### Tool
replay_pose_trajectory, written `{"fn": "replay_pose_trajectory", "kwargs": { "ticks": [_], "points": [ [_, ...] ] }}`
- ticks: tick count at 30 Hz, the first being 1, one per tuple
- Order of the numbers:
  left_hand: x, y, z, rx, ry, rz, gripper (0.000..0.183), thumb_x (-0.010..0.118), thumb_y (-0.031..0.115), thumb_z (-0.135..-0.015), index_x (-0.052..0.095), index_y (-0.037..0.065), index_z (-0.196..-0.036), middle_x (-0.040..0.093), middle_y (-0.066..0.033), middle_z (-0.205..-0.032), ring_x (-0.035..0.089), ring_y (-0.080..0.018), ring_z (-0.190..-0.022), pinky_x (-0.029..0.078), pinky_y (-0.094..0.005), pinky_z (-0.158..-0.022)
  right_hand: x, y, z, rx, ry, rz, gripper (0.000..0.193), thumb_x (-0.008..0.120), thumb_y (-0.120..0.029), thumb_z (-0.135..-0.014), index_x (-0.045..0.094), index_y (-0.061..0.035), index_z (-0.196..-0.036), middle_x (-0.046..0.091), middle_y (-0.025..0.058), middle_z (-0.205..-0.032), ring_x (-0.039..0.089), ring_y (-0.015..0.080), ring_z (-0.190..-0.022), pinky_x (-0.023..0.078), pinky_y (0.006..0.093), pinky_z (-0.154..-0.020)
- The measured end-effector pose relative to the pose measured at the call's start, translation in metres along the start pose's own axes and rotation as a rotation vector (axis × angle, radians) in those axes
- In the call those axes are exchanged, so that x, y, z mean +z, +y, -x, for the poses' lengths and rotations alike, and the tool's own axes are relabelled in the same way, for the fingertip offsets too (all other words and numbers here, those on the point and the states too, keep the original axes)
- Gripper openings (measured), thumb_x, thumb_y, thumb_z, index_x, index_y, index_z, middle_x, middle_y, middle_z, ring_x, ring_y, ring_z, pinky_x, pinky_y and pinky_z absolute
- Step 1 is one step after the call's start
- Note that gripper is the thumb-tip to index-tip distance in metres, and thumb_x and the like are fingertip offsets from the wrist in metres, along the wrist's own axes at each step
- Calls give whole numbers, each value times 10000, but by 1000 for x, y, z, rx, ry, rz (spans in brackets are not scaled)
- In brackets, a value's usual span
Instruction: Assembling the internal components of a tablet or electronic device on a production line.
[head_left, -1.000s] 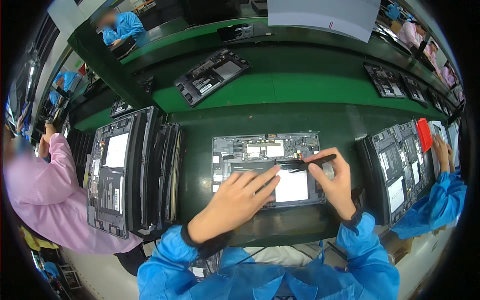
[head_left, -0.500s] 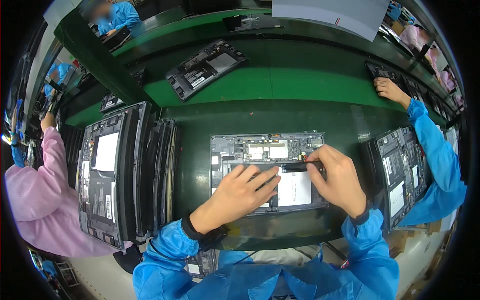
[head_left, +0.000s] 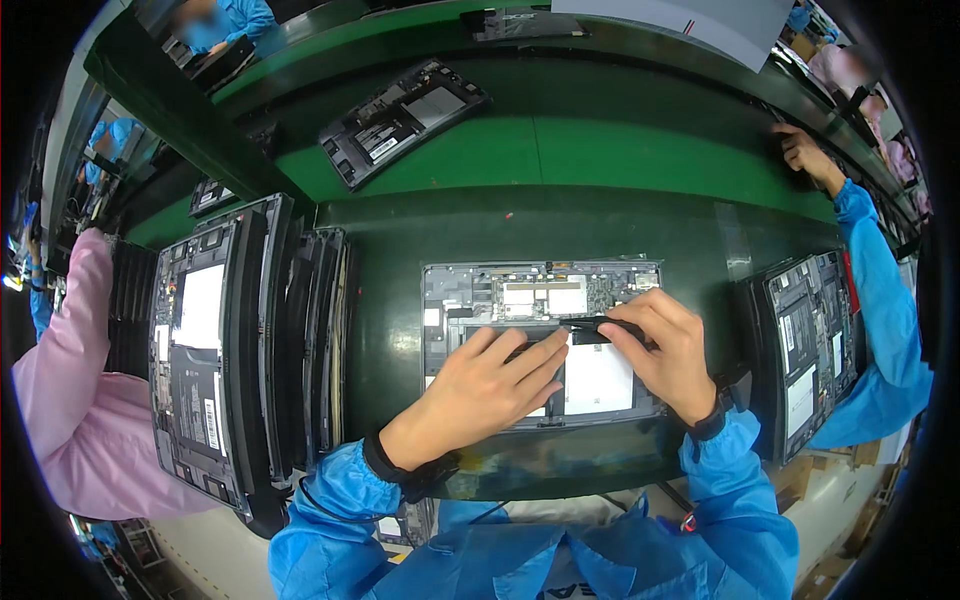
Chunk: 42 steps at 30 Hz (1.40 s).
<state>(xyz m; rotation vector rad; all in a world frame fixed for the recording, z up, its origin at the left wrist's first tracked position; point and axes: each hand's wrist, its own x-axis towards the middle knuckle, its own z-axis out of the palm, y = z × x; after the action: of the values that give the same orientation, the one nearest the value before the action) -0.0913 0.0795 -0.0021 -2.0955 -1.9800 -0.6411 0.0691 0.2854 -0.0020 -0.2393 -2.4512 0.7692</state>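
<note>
An open laptop base [head_left: 434,345] lies in front of me, its circuit board and white-labelled battery [head_left: 600,385] showing. My left hand [head_left: 490,385] rests over its middle, fingers stretched out, the index fingertip at the upper edge of the battery. In my right hand [head_left: 668,350] are black tweezers [head_left: 607,324], pinched between thumb and fingers. They point left, and their tip is close to my left fingertips. What lies under my left palm is hidden.
Laptop bases stand stacked on edge at left [head_left: 215,350] and more at right [head_left: 800,345]. Another base [head_left: 405,118] lies on the green bench [head_left: 580,150] beyond. A co-worker's blue sleeve [head_left: 885,300] reaches in at right; a pink sleeve [head_left: 85,310] is at left.
My right hand has shifted its grip, and the tweezers now point at my left fingertips. My left hand has barely moved. The co-worker's hand at right has moved away from a laptop base.
</note>
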Motion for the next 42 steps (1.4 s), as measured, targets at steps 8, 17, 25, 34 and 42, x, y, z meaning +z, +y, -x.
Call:
{"fn": "replay_pose_trajectory", "kwargs": {
  "ticks": [8, 17, 25, 34, 42],
  "points": [
    [0, -1, 1, 4, 0, 12, 395, 820, 226, -856, 753, 71, -1212, 703, 26, -1317, 578, -174, -893, 489, -317, -773, -1, -3, 2, 29, -5, 8, 190, 862, -65, -826, 748, -2, -964, 689, 112, -871, 687, 279, -727, 538, 368, -629],
    [0, -1, 1, -13, -8, 36, 397, 814, 223, -865, 746, 74, -1227, 698, 21, -1336, 588, -177, -904, 484, -320, -782, 0, -5, 2, 33, 6, 8, 192, 863, -76, -834, 741, -5, -964, 689, 111, -868, 684, 274, -712, 529, 361, -611],
    [-1, -1, -1, -20, -14, 47, 394, 812, 219, -866, 743, 68, -1223, 697, 20, -1337, 588, -175, -912, 478, -324, -791, -3, -7, 1, 61, -17, 2, 191, 861, -88, -840, 727, -12, -953, 689, 110, -877, 690, 281, -712, 531, 367, -603],
    [0, -1, -1, -18, -6, 29, 381, 804, 207, -872, 744, 73, -1223, 693, 17, -1329, 575, -178, -913, 463, -325, -795, -30, -24, -23, 439, -236, -73, 248, 807, -216, -906, 743, 24, -904, 734, 172, -757, 735, 325, -671, 536, 390, -607],
    [3, -2, 3, -11, -1, 29, 404, 795, 202, -869, 730, 84, -1250, 674, 16, -1341, 564, -183, -924, 446, -336, -791, -26, -14, -41, 432, -392, 4, 296, 798, -251, -911, 764, 43, -894, 704, 188, -716, 664, 281, -616, 524, 381, -644]
  ]
}}
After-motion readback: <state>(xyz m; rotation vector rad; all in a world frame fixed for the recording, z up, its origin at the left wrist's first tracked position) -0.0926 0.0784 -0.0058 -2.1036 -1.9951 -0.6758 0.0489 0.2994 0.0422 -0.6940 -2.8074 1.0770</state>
